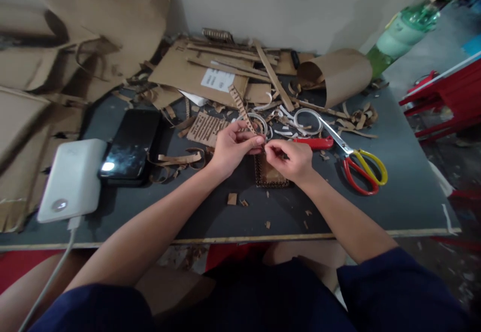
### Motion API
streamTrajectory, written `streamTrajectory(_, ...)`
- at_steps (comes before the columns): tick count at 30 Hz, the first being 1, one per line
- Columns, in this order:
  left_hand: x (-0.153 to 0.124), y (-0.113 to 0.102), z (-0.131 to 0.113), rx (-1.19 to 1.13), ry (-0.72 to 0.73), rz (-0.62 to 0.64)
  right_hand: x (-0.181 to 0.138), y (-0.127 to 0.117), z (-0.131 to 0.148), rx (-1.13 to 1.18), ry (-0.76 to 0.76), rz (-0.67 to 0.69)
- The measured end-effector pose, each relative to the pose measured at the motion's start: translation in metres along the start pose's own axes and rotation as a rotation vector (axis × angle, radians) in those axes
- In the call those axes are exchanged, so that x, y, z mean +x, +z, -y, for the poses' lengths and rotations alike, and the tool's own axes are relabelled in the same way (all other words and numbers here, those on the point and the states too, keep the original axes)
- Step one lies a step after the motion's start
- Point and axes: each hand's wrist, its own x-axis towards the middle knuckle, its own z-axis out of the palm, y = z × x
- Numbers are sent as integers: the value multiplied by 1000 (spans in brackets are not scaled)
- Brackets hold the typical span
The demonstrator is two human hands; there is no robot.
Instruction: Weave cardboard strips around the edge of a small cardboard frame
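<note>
My left hand (235, 147) pinches a long notched cardboard strip (240, 109) that slants up and away from my fingers. My right hand (291, 160) is closed in a pinch right beside it, fingertips meeting the left ones at the strip's lower end. Under both hands lies a small brown cardboard piece with a toothed edge (268, 175) on the dark board (394, 191).
Red-and-yellow scissors (355, 164) and a red cutter (315, 143) lie right of my hands. A black phone (131, 144) and a white power bank (71, 179) with a cable sit at the left. Cardboard sheets, a curled roll (340, 73) and offcuts crowd the back. A green bottle (402, 33) stands far right.
</note>
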Motion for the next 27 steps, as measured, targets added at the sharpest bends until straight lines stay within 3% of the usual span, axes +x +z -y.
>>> streamTrajectory(12, 0, -1, 1, 47, 14, 12, 0, 2, 0, -71, -13, -4)
streamTrajectory(27, 0, -4, 3, 154, 118, 38, -3, 1, -1, -7, 92, 90)
